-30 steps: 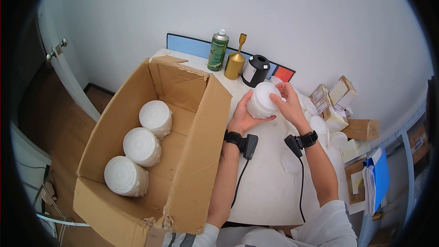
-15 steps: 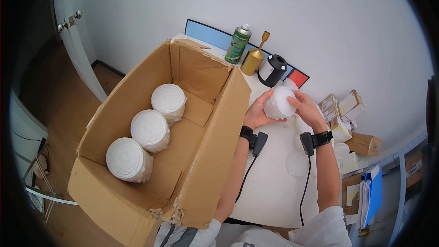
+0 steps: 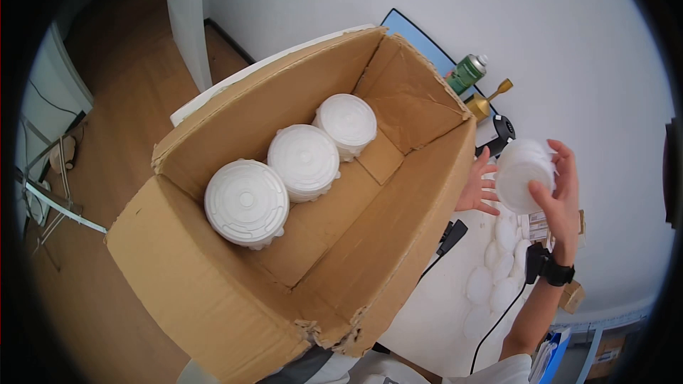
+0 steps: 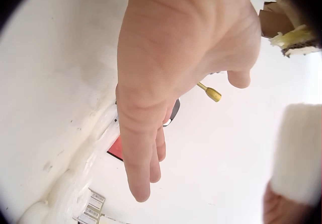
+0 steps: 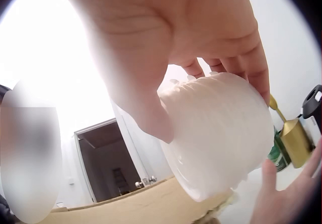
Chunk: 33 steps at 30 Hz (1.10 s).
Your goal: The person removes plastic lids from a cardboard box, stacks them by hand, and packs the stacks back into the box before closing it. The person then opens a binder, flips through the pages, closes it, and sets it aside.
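My right hand [image 3: 558, 185] grips a stack of white plastic lids [image 3: 523, 174], lifted above the white table [image 3: 434, 306] beside the big cardboard box [image 3: 398, 220]. In the right wrist view the stack of lids [image 5: 221, 133] sits between my thumb and fingers. My left hand [image 3: 480, 186] hangs just left of the stack with straight, spread fingers and holds nothing; the left wrist view shows the left hand [image 4: 166, 83] open, the stack [image 4: 299, 153] to its right. Three stacks of white lids [image 3: 302, 160] stand in a row inside the box.
A green spray can [image 3: 466, 71], a gold funnel-shaped object [image 3: 487, 103] and a black cylinder [image 3: 504, 131] stand at the table's back by the wall. Loose clear lids [image 3: 494, 270] lie on the table under my right arm. Wooden floor [image 3: 85, 270] lies left of the box.
My head has swung left over the box. My left hand has let go of the lid stack and opened; my right hand alone has lifted the stack higher.
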{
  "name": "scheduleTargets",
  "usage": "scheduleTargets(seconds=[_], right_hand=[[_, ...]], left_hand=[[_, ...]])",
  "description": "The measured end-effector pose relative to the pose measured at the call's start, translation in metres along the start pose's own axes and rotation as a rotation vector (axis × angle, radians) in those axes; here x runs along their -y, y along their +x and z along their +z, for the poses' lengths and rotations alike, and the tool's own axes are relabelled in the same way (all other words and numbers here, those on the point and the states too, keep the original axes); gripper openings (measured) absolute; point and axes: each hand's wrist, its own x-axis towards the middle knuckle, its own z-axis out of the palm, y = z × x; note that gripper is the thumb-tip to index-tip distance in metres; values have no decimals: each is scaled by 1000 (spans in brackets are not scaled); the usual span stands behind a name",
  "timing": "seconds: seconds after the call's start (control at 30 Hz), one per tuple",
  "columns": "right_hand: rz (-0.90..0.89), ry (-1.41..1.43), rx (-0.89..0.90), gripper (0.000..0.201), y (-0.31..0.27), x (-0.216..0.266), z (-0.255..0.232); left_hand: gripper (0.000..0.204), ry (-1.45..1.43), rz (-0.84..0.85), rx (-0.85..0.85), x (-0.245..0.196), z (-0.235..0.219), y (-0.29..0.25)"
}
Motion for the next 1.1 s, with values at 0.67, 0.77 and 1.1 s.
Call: scheduleTargets(seconds=[0.67,0.77,1.1], right_hand=[[483,1,1365,53,135,105,185],[408,113,1325,52,130,93,178],[604,41,1450,66,134,120,184]], left_hand=[[90,-112,254,-8,-45,-29,-45],[89,-127,276,-15,-45,-30,-41],[88,-142,295,-62,-52,-28,-47]])
